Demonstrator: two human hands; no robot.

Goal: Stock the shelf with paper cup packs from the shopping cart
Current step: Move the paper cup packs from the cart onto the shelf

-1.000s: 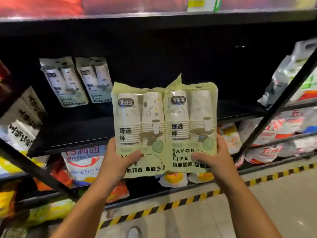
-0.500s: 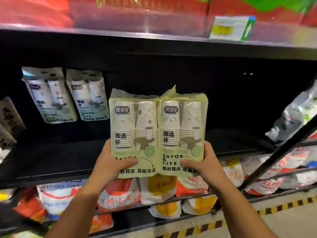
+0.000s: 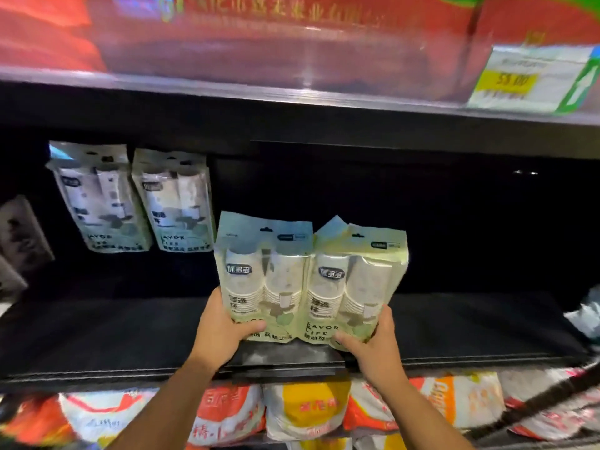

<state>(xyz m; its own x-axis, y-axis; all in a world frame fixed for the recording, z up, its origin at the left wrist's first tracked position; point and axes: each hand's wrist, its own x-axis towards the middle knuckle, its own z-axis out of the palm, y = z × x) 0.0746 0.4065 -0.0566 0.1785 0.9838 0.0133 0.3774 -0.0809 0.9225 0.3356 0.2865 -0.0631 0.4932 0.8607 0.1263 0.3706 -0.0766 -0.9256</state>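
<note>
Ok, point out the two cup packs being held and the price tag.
left cup pack (image 3: 259, 280), head view, middle of its front.
right cup pack (image 3: 357, 280), head view, middle of its front.
price tag (image 3: 511, 81), head view, its yellow band.

I am in a shop, facing a run of black display shelving. A yellow-and-white price tag (image 3: 532, 81) is fixed to the front edge of the upper shelf, near its right end. Matching paper cup packs (image 3: 100, 203) stand at the back left of the shelf (image 3: 113, 336) before me, red packaged goods (image 3: 259, 30) fill the one above, and printed bags (image 3: 305, 410) crowd the one below.
</note>
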